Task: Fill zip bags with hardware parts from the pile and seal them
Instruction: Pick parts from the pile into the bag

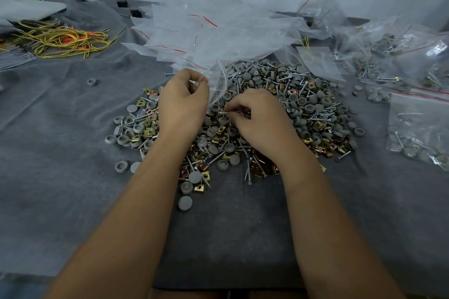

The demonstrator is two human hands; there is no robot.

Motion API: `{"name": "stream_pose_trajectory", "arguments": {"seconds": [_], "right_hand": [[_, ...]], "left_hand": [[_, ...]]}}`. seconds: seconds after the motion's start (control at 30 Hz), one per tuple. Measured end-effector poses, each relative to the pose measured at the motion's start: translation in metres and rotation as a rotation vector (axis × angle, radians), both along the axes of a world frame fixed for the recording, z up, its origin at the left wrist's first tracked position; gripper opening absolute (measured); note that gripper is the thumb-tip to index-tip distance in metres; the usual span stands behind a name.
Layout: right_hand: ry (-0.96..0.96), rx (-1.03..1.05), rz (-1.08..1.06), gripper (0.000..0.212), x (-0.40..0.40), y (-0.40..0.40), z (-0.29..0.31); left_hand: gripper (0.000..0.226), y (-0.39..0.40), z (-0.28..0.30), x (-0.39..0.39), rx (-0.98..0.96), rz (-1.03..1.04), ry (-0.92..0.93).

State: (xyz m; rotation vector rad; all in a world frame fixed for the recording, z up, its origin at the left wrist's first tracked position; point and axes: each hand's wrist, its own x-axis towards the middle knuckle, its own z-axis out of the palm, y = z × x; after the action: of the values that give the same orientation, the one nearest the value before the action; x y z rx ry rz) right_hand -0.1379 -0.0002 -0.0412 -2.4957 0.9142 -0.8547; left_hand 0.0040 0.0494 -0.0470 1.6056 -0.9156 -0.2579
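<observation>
A wide pile of hardware parts lies on the grey cloth: grey round caps, silver screws and gold and copper square clips. My left hand pinches the edge of a clear zip bag at the pile's far left side. My right hand sits on the pile with curled fingers that pinch a silver screw lying sideways, its tip close to the bag.
A heap of empty clear zip bags with red seal lines lies behind the pile. Filled bags sit at the right. Yellow and orange wire ties lie at the far left. Stray grey caps dot the cloth.
</observation>
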Motion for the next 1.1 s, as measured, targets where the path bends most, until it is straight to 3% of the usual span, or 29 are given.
{"name": "stream_pose_trajectory", "arguments": {"seconds": [0.33, 0.53, 0.7, 0.9, 1.1], "right_hand": [[-0.281, 0.042, -0.062, 0.023, -0.002, 0.006, 0.007], [-0.442, 0.008, -0.073, 0.021, -0.003, 0.009, 0.010], [-0.366, 0.033, -0.095, 0.017, 0.000, 0.009, 0.007], [-0.093, -0.189, -0.156, 0.018, 0.000, 0.008, 0.002], [-0.104, -0.181, -0.110, 0.021, -0.001, 0.010, 0.002]], "left_hand": [[0.014, 0.001, 0.001, -0.001, 0.021, 0.008, -0.031], [0.008, 0.004, 0.000, -0.007, 0.106, -0.029, -0.289], [0.009, 0.004, 0.001, -0.010, 0.074, -0.059, -0.346], [0.007, 0.008, 0.004, -0.012, -0.025, -0.045, -0.308], [0.012, 0.007, 0.003, -0.016, -0.059, -0.168, -0.327]]}}
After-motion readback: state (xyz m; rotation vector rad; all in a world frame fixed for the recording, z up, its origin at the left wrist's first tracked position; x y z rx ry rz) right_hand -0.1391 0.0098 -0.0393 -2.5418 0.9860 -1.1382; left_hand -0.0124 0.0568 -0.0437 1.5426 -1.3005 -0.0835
